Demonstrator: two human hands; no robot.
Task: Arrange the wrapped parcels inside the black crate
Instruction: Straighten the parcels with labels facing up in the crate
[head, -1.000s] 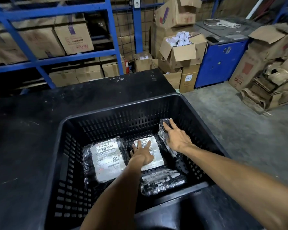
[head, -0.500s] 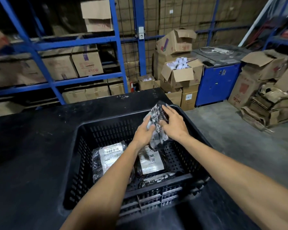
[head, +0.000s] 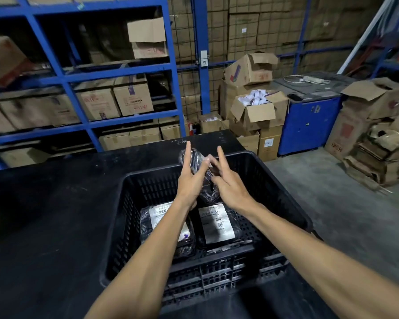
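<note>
A black slotted crate [head: 279,194] stands on a black table [head: 44,226]. On its floor lie two dark wrapped parcels with white labels, one on the left [head: 152,219] and one on the right [head: 217,224]; a third shows as a sliver by the near wall [head: 226,248]. Above the crate's far side, my left hand [head: 190,180] and my right hand [head: 228,183] hold a dark plastic-wrapped parcel [head: 199,166] upright between them, some fingers stretched out. My forearms hide part of the left parcel.
Blue steel shelving [head: 175,72] with cardboard boxes stands behind the table. Open cartons [head: 258,111] and a blue cabinet [head: 309,125] sit at the back right. Flattened cardboard [head: 378,153] is piled on the concrete floor at the right.
Both hands left the parcels on the crate floor, picked one up from the right side and raised it above the far rim. The camera tilted upward.
</note>
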